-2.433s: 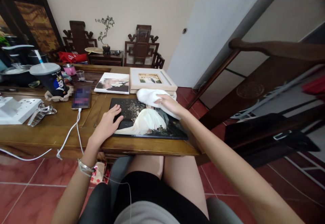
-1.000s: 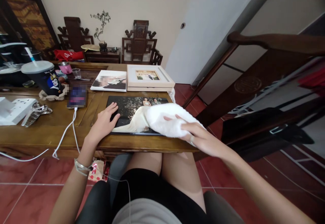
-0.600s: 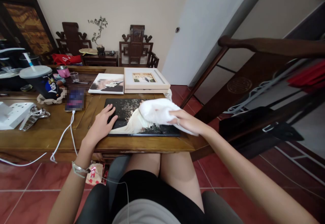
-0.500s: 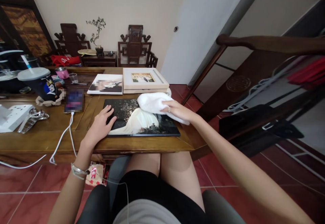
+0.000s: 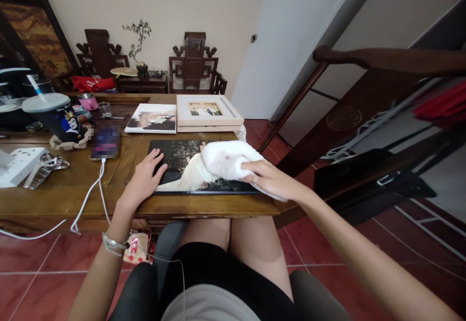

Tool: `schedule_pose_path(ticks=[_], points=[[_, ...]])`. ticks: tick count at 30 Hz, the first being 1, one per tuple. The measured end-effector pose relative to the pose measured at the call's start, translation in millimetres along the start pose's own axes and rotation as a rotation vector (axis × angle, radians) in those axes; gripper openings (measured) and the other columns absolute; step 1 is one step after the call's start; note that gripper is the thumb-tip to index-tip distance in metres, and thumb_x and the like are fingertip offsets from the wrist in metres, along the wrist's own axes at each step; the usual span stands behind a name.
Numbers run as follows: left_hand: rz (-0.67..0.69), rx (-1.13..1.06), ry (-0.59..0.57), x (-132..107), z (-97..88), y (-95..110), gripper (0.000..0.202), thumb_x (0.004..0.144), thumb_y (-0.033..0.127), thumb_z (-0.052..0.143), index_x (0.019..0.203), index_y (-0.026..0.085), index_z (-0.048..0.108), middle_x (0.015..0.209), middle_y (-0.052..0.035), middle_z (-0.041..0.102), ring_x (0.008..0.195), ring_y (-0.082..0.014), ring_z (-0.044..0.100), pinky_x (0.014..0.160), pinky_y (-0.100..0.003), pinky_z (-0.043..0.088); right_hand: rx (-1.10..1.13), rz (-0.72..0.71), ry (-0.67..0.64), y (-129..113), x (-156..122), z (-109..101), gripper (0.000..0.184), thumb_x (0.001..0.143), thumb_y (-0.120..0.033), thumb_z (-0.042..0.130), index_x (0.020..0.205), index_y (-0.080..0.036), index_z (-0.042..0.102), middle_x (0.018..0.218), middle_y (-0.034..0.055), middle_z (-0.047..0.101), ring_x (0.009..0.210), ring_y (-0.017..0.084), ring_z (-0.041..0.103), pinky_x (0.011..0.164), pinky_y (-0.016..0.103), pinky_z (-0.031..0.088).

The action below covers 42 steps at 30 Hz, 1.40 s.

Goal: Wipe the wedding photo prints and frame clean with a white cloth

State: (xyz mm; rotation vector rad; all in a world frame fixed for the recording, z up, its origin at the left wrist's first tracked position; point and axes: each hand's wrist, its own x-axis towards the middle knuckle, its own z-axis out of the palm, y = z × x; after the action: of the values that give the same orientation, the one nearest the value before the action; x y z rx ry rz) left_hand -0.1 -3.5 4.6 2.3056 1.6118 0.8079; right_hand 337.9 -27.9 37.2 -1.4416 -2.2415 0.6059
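A dark, glossy photo panel (image 5: 174,158) with a pale gown in its picture lies flat near the table's front edge. My left hand (image 5: 146,174) rests at its left side, fingers spread, the fingertips on the panel's edge. In my right hand (image 5: 267,180) is a folded white cloth (image 5: 227,160), bunched over the right half of the panel. The cloth hides the panel's upper right part. A ring shows on a right finger, and some of that hand's fingers are hidden by the cloth.
Behind the panel lie a white-edged photo print (image 5: 152,118) and a pale framed picture (image 5: 209,112). To the left are a phone (image 5: 105,142) with a white cable, a lidded cup (image 5: 54,117), a clear claw clip (image 5: 47,169) and a power strip (image 5: 22,165). A wooden chair back (image 5: 364,63) stands right.
My right hand has moved the white cloth to the right and toward me across the panel, uncovering some of its far edge. My left hand stays in place.
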Motion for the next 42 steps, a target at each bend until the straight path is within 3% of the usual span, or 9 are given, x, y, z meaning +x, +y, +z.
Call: schedule_pose_path(ticks=[3, 7, 15, 22, 28, 31, 35, 38, 42], points=[[-0.006, -0.018, -0.002, 0, 0.8, 0, 0.051, 0.097, 0.038, 0.033, 0.134, 0.009, 0.053, 0.148, -0.0158, 0.046, 0.142, -0.0233, 0.036, 0.117, -0.043, 0.028, -0.01, 0.039, -0.082, -8, -35, -4, 0.026, 0.077, -0.044, 0.055, 0.09, -0.025, 0.068, 0.101, 0.0061, 0.067, 0.104, 0.033, 0.058, 0.097, 0.046, 0.043], [-0.015, -0.004, -0.02, 0, 1.9, -1, 0.049, 0.096, 0.038, 0.036, 0.134, 0.011, 0.053, 0.149, -0.0157, 0.044, 0.143, -0.0247, 0.034, 0.116, -0.046, 0.028, 0.012, -0.012, -0.213, -19, -45, -11, 0.03, 0.079, -0.046, 0.054, 0.094, -0.027, 0.071, 0.102, 0.0061, 0.069, 0.105, 0.033, 0.059, 0.098, 0.044, 0.044], [-0.001, 0.013, -0.029, 1, 1.6, -3, 0.05, 0.094, 0.037, 0.039, 0.133, 0.009, 0.055, 0.149, -0.0171, 0.043, 0.142, -0.026, 0.034, 0.115, -0.048, 0.03, 0.06, -0.132, -0.124, -6, 48, -5, 0.021, 0.078, -0.038, 0.048, 0.065, -0.022, 0.053, 0.076, 0.0028, 0.06, 0.083, 0.026, 0.057, 0.083, 0.038, 0.045], [0.028, -0.004, 0.003, 1, 2.1, -6, 0.049, 0.094, 0.04, 0.04, 0.131, 0.012, 0.056, 0.147, -0.0153, 0.046, 0.141, -0.0252, 0.037, 0.116, -0.046, 0.03, 0.037, -0.14, 0.041, 7, 101, 9, 0.018, 0.082, -0.031, 0.045, 0.079, -0.021, 0.059, 0.09, 0.0046, 0.066, 0.096, 0.029, 0.057, 0.098, 0.048, 0.036], [0.003, -0.021, 0.006, 1, 3.8, -6, 0.048, 0.094, 0.039, 0.04, 0.131, 0.013, 0.056, 0.148, -0.0148, 0.046, 0.142, -0.0258, 0.036, 0.115, -0.047, 0.031, -0.148, -0.255, -0.011, -22, 53, 24, 0.02, 0.085, -0.02, 0.041, 0.082, -0.021, 0.062, 0.094, 0.0079, 0.071, 0.1, 0.03, 0.064, 0.111, 0.057, 0.021], [-0.01, -0.011, -0.003, 1, 3.6, -4, 0.048, 0.094, 0.038, 0.04, 0.132, 0.012, 0.055, 0.149, -0.0153, 0.045, 0.142, -0.0258, 0.035, 0.115, -0.047, 0.031, -0.16, -0.302, -0.073, -47, 8, 25, 0.022, 0.083, -0.016, 0.042, 0.085, -0.021, 0.063, 0.124, 0.012, 0.065, 0.129, 0.033, 0.049, 0.113, 0.057, 0.022], [-0.015, 0.001, -0.014, 1, 2.7, -2, 0.049, 0.094, 0.036, 0.039, 0.132, 0.009, 0.055, 0.149, -0.0171, 0.044, 0.142, -0.0262, 0.035, 0.115, -0.046, 0.03, -0.122, -0.308, -0.186, -74, -36, 20, 0.025, 0.081, -0.016, 0.046, 0.093, -0.024, 0.066, 0.133, 0.0082, 0.062, 0.139, 0.032, 0.037, 0.114, 0.056, 0.024], [-0.01, 0.004, -0.018, 1, 2.7, -3, 0.049, 0.095, 0.037, 0.039, 0.133, 0.01, 0.055, 0.149, -0.0164, 0.044, 0.142, -0.0261, 0.034, 0.115, -0.047, 0.03, -0.072, -0.28, -0.234, -78, -40, 16, 0.024, 0.083, -0.02, 0.046, 0.094, -0.026, 0.066, 0.132, 0.0052, 0.062, 0.136, 0.032, 0.041, 0.113, 0.055, 0.027], [0.0, 0.007, -0.013, 1, 3.2, -5, 0.049, 0.095, 0.038, 0.039, 0.132, 0.012, 0.055, 0.149, -0.0154, 0.044, 0.142, -0.0262, 0.035, 0.116, -0.047, 0.03, -0.049, -0.195, -0.243, -62, -1, 18, 0.021, 0.087, -0.028, 0.046, 0.091, -0.025, 0.066, 0.113, 0.0052, 0.069, 0.129, 0.034, 0.048, 0.109, 0.054, 0.033]])
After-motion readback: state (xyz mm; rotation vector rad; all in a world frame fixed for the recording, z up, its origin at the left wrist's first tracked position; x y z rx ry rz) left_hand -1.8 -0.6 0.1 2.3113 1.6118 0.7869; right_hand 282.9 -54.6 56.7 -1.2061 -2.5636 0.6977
